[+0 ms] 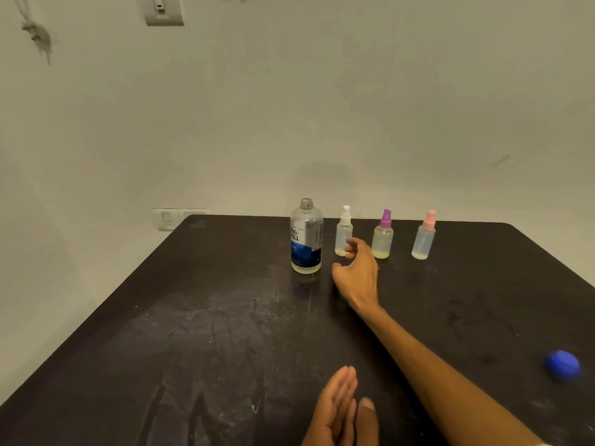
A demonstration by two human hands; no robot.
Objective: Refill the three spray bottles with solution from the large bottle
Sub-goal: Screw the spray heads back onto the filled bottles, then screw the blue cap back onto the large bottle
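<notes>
1. The uncapped large bottle [306,236] is seen standing at frame centre on the dark surface [193,317].
2. Three spray bottles, white-topped [344,231], purple-topped [382,235] and pink-topped [424,235], are lined up to its right.
3. The right hand [357,272] is stretched out between the large bottle and the white-topped one, its grip released.
4. The left hand [338,410] is held flat at the bottom edge, its grip released.
5. A blue cap [561,365] is seen at lower right.

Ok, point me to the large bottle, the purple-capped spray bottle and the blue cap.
large bottle [306,239]: head view, on its label, mid-body.
purple-capped spray bottle [382,241]: head view, on the clear body below the purple sprayer.
blue cap [562,365]: head view, on its top, near the table's right edge.
</notes>
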